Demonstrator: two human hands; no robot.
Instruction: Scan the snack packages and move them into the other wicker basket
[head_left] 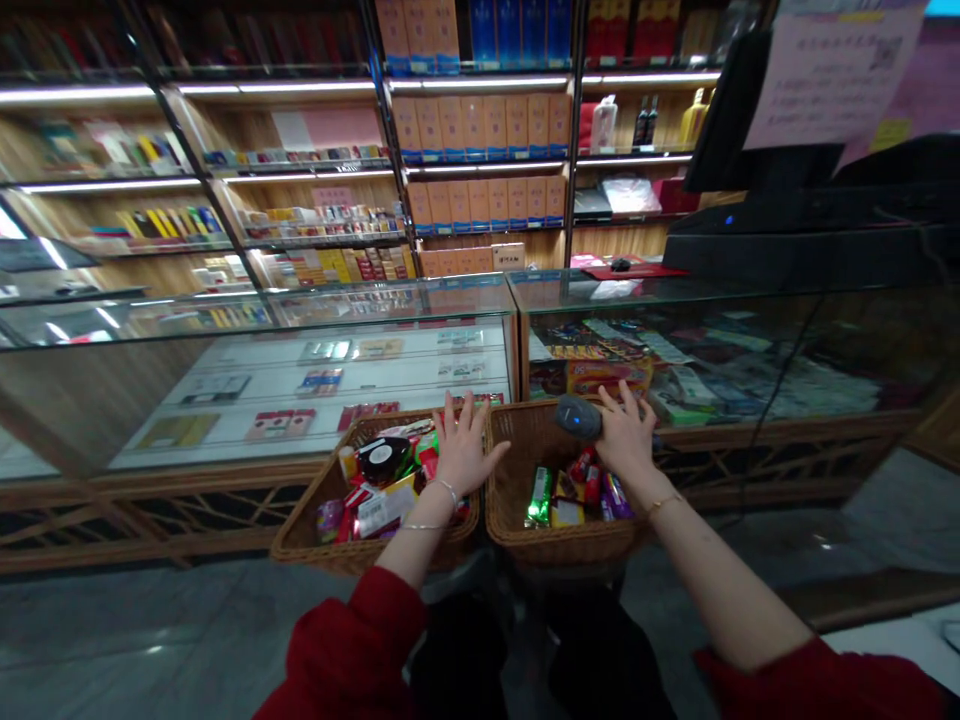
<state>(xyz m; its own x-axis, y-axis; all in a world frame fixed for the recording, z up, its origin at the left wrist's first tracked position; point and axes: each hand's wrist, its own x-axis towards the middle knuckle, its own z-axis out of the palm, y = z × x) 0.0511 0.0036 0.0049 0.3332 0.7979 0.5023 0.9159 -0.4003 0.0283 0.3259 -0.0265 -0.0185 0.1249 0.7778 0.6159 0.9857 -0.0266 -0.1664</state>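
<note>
Spread wide and palm down, the person's left hand [463,445] sits just left of the right basket [570,548], over the adjoining end of the left basket [330,555]; I cannot tell whether it touches anything beneath. Near the right rim of the right basket is the right hand [626,430], its fingers fanned too, with a dark barcode scanner [576,415] poking out at the thumb side, by the basket's back rim. From where I stand, I cannot tell whether the palm grips it.

Inside the right basket, toward its front, lie a shiny green packet [540,490], a few red packets [592,485] and a purple packet [616,497]. To its left, the left basket is fuller: a black package [384,458] with a white label, a yellow-and-white packet [386,508] and more bright wrappers.

Behind the right basket runs a glass counter [469,290]. Up behind the basket, to its right, stands a monitor [727,120]; farther back, rows of tan boxes [484,128] fill lit shelves [480,170].
</note>
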